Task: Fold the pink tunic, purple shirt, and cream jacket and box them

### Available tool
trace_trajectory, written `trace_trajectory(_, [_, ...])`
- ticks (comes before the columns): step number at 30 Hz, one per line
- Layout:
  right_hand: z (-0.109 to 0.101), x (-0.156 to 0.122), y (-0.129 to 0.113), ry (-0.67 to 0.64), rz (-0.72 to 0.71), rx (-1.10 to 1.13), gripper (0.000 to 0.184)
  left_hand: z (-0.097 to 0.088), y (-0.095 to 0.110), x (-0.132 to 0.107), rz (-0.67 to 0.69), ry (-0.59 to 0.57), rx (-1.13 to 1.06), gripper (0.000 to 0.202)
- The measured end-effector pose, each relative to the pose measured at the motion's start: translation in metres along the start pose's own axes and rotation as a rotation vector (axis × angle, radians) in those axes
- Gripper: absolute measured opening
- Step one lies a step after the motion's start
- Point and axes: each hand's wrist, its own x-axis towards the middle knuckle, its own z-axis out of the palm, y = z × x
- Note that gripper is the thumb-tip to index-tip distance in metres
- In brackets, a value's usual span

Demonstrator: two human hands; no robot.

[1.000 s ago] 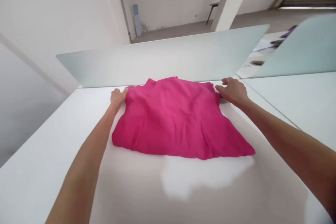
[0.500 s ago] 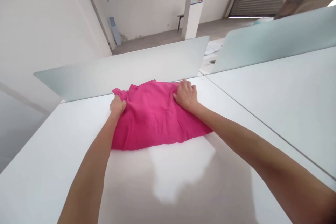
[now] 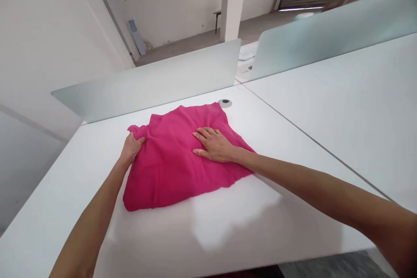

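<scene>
A bright pink garment [image 3: 172,160] lies spread and slightly wrinkled on the white table [image 3: 293,139]. Its exact kind does not show. My left hand [image 3: 132,147] grips a bunched bit of cloth at its upper left corner, thumb on top. Flat on the cloth right of the middle rests my right hand [image 3: 213,144], fingers spread and holding nothing.
A frosted glass divider [image 3: 156,89] runs along the table's far edge, with a second frosted panel [image 3: 325,39] to the right. Beside the garment's far right corner is a round cable grommet [image 3: 225,103]. A seam [image 3: 302,137] crosses the tabletop.
The garment has come nearer to me, uncovering the grommet. My right hand has left the far right edge and now lies flat on the cloth. My left hand keeps its corner.
</scene>
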Motion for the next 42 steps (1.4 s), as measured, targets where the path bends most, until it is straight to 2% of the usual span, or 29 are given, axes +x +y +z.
trace_trajectory(2, [0.003, -0.03, -0.018, 0.004, -0.021, -0.005, 0.083, -0.012, -0.007, -0.03, -0.076, -0.041, -0.149, 0.033])
trace_trajectory(4, [0.007, -0.06, -0.036, -0.002, -0.048, -0.01, 0.084, -0.025, -0.016, -0.056, -0.148, -0.02, -0.231, 0.044])
trace_trajectory(7, [0.013, -0.096, -0.054, -0.007, -0.08, -0.015, 0.085, -0.039, -0.027, -0.081, -0.18, 0.001, -0.254, 0.055])
trace_trajectory(10, [0.014, -0.117, -0.056, 0.018, -0.11, -0.017, 0.084, -0.048, -0.032, -0.087, -0.109, -0.008, -0.075, 0.06])
trace_trajectory(12, [0.009, -0.118, -0.049, 0.062, -0.126, -0.001, 0.076, -0.051, -0.031, -0.084, -0.004, 0.072, 0.195, 0.064])
trace_trajectory(15, [-0.005, -0.096, -0.031, 0.161, -0.109, 0.049, 0.063, -0.045, -0.02, -0.075, 0.27, 0.23, 0.546, 0.058])
trace_trajectory(17, [-0.015, -0.068, -0.022, 0.208, -0.09, 0.084, 0.056, -0.031, -0.009, -0.069, 0.44, 0.198, 0.662, 0.047])
trace_trajectory(18, [-0.02, -0.051, -0.019, 0.211, -0.078, 0.097, 0.054, -0.022, -0.002, -0.066, 0.488, 0.12, 0.715, 0.045])
trace_trajectory(20, [-0.024, -0.018, -0.017, 0.19, -0.053, 0.107, 0.053, 0.0, 0.011, -0.062, 0.486, -0.069, 0.833, 0.046])
trace_trajectory(22, [-0.024, 0.012, -0.019, 0.182, -0.03, 0.094, 0.055, 0.018, 0.019, -0.059, 0.424, -0.19, 0.924, 0.049])
trace_trajectory(25, [-0.017, 0.04, -0.023, 0.182, -0.033, 0.057, 0.061, 0.03, 0.023, -0.055, 0.373, -0.208, 0.962, 0.048])
trace_trajectory(28, [-0.008, 0.05, -0.026, 0.106, -0.039, 0.012, 0.066, 0.025, 0.019, -0.052, 0.372, -0.202, 0.97, 0.039])
trace_trajectory(31, [-0.003, 0.052, -0.025, 0.047, -0.026, -0.031, 0.063, 0.017, 0.017, -0.05, 0.386, -0.215, 0.99, 0.022])
trace_trajectory(33, [-0.004, 0.052, -0.022, 0.041, -0.023, -0.041, 0.06, 0.014, 0.017, -0.049, 0.422, -0.215, 1.001, 0.02])
trace_trajectory(36, [-0.009, 0.052, -0.02, 0.073, -0.037, -0.017, 0.061, 0.01, 0.02, -0.048, 0.496, -0.177, 0.979, 0.022])
trace_trajectory(39, [-0.015, 0.049, -0.019, 0.144, -0.038, 0.029, 0.066, 0.003, 0.026, -0.044, 0.56, -0.082, 0.912, 0.023])
trace_trajectory(42, [-0.011, 0.041, -0.02, 0.211, -0.018, 0.035, 0.066, -0.001, 0.027, -0.037, 0.578, 0.001, 0.895, 0.026])
